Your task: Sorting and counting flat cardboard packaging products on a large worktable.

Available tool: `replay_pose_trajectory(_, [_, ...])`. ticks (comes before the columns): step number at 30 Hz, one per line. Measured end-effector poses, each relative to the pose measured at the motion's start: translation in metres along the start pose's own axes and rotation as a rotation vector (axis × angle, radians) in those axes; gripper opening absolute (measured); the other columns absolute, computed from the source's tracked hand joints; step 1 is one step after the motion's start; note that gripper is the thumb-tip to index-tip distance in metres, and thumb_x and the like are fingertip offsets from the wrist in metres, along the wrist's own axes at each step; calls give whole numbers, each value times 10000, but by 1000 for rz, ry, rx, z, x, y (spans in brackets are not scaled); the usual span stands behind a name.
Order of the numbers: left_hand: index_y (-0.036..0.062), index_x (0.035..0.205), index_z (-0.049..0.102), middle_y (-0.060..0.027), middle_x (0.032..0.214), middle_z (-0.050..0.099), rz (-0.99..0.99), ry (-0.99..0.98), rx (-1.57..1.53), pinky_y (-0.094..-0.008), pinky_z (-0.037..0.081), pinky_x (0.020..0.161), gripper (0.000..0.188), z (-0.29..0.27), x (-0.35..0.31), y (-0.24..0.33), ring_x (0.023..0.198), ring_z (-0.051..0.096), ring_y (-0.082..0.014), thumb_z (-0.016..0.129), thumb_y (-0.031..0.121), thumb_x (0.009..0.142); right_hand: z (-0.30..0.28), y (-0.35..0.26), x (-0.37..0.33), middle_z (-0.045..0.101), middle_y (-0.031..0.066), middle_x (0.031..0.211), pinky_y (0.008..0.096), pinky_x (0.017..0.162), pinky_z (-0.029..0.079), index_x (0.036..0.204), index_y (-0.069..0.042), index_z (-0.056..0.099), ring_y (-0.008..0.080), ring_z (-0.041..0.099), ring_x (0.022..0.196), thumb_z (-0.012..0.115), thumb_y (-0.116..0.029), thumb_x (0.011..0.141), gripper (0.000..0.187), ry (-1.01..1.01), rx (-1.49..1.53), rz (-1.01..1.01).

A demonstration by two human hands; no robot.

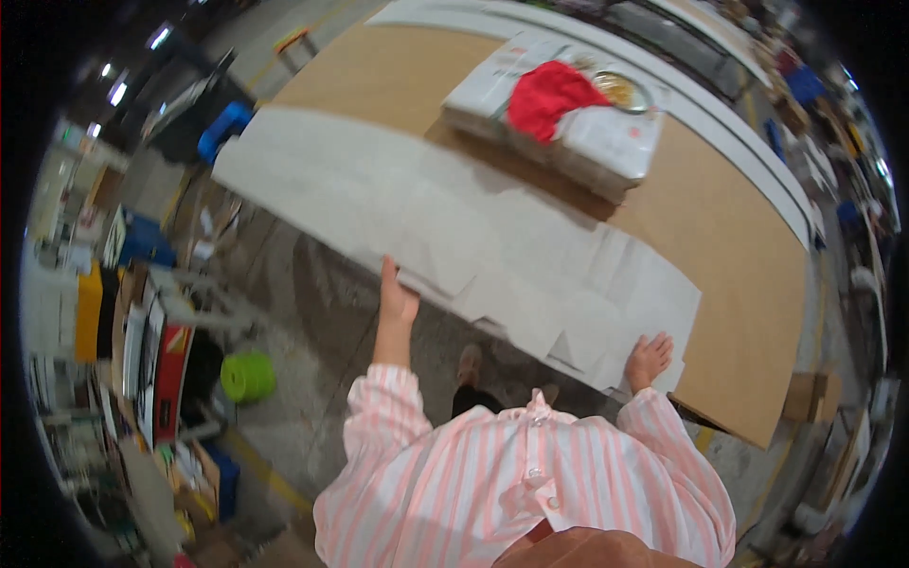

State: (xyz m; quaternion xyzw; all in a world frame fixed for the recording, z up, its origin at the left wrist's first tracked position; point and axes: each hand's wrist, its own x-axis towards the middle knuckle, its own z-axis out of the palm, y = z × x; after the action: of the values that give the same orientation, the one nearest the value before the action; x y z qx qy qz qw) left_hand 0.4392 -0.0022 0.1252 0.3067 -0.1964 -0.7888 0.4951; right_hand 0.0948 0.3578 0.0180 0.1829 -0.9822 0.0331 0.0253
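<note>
A long white cardboard sheet [407,204] with notches and folds along its near edge lies slantwise across the brown table [729,284]. It looks layered, but I cannot tell how many layers there are. At the sheet's near edge, left of the middle, my left hand [400,298] has its thumb upward against the edge; the other fingers are mostly hidden, apparently beneath it. My right hand [650,360] rests palm down on the sheet's right end, its fingers stretched out and slightly apart.
Behind the sheet stand white wrapped packs [606,142] with a red cloth [549,97] and a round clear container [620,91] on top. A long white strip [729,142] runs along the far side. A green bucket [247,377] stands on the floor to the left.
</note>
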Motion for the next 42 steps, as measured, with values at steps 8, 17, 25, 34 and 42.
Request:
replay_pose_trajectory(8, [44, 1196, 447, -68, 1163, 515, -69, -21, -124, -381, 355, 952, 471, -67, 24, -40, 1098, 469, -238, 606, 131, 761, 11, 3, 6, 232, 164, 1396, 477, 1023, 155, 1328, -50, 266, 313, 193, 1293, 365, -429, 876, 598, 12, -10, 27])
replay_pose_trajectory(17, [-38, 1111, 505, -94, 1094, 550, -57, 257, 197, -368, 433, 855, 487, -67, 28, -63, 967, 541, -224, 709, 22, 673, 11, 6, 18, 230, 169, 1399, 481, 1030, 148, 1336, -55, 264, 324, 186, 1296, 429, -399, 842, 624, -119, -21, 131])
replay_pose_trajectory(25, [-93, 1108, 494, -123, 1119, 535, 125, 273, 714, -310, 398, 873, 496, -15, 12, -49, 977, 526, -221, 718, 44, 688, -13, -56, -1, 159, 197, 1415, 512, 1041, 76, 1356, -63, 237, 353, 101, 1316, 453, -413, 823, 673, -74, 112, -312])
replay_pose_trajectory(34, [-62, 1147, 480, -199, 996, 572, 1098, -839, 1732, -343, 446, 605, 549, 189, -138, -117, 688, 542, -264, 531, 36, 609, -10, -27, 0, 133, 201, 1420, 547, 1030, 40, 1357, -66, 234, 369, 67, 1316, 441, -428, 824, 677, -67, 127, -315])
replay_pose_trajectory(42, [-33, 1062, 546, -224, 1060, 549, 1166, -983, 1949, -381, 452, 664, 407, 185, -168, -195, 736, 550, -321, 522, 136, 693, 11, 8, 21, 131, 209, 1418, 549, 1029, 34, 1357, -58, 231, 377, 62, 1315, 441, -422, 821, 680, -361, 365, -278])
